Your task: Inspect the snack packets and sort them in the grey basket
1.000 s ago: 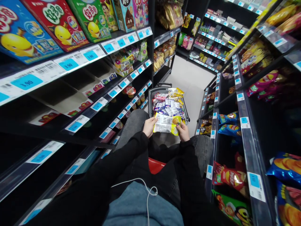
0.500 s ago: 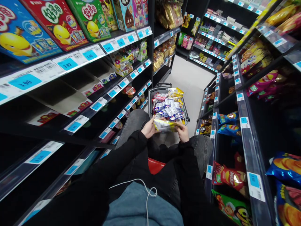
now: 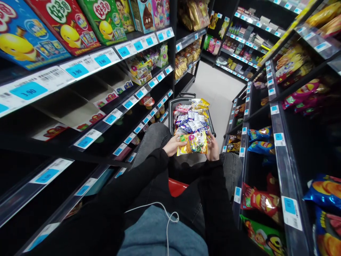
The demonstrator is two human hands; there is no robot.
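Observation:
Between my two hands is a yellow snack packet [image 3: 194,144], its printed face turned up towards me. My left hand [image 3: 172,144] is closed on its left end, thumb on top. At the right end, my right hand [image 3: 212,146] holds the packet's edge, with its fingers partly behind it. Just beyond the packet stands a dark shopping basket [image 3: 212,125] filled with snack packets. Blue-and-white packets [image 3: 196,125] lie uppermost in its middle, yellow packets [image 3: 200,104] at the far end and pinkish ones at the left.
On the left, shelves with price tags [image 3: 77,71] carry snack boxes [image 3: 71,32] and small packets. Bags of chips [image 3: 262,201] lie on the right-hand shelves. My knees flank the basket, above a red seat [image 3: 177,187]. Grey floor [image 3: 213,80] runs between the shelves.
The packet has turned from a narrow, silvery edge-on view to show its colourful printed face. My right hand has shifted round its right end and opened its grip slightly.

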